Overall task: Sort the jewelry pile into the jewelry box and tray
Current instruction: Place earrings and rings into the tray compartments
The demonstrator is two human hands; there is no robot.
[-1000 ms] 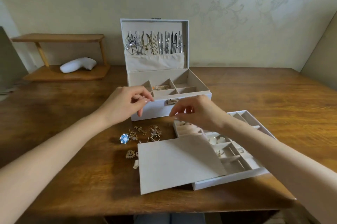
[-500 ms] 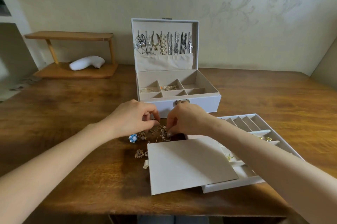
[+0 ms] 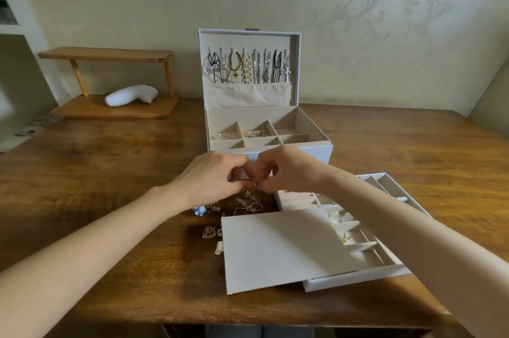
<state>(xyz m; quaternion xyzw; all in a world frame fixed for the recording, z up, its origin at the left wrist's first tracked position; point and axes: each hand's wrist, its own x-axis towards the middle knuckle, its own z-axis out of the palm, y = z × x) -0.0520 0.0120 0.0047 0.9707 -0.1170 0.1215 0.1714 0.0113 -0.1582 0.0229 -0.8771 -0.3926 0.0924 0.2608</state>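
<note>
A: You are holding your left hand (image 3: 212, 180) and right hand (image 3: 289, 172) close together over the jewelry pile (image 3: 243, 204), just in front of the open jewelry box (image 3: 316, 151).

B: Yes, and the fingers (image 3: 264, 169) of both hands are curling in and pinching one thin wire piece (image 3: 254, 187) between them, just above the pile.

A: The pile is lying on the tabletop (image 3: 110, 172), between the box and the flat cream panel (image 3: 278, 249) that is resting across the left part of the tray (image 3: 358, 278).

B: The tray is sitting right of the pile, your right forearm is crossing over it, and a blue stone piece (image 3: 200, 210) is lying at the pile's left edge
</note>
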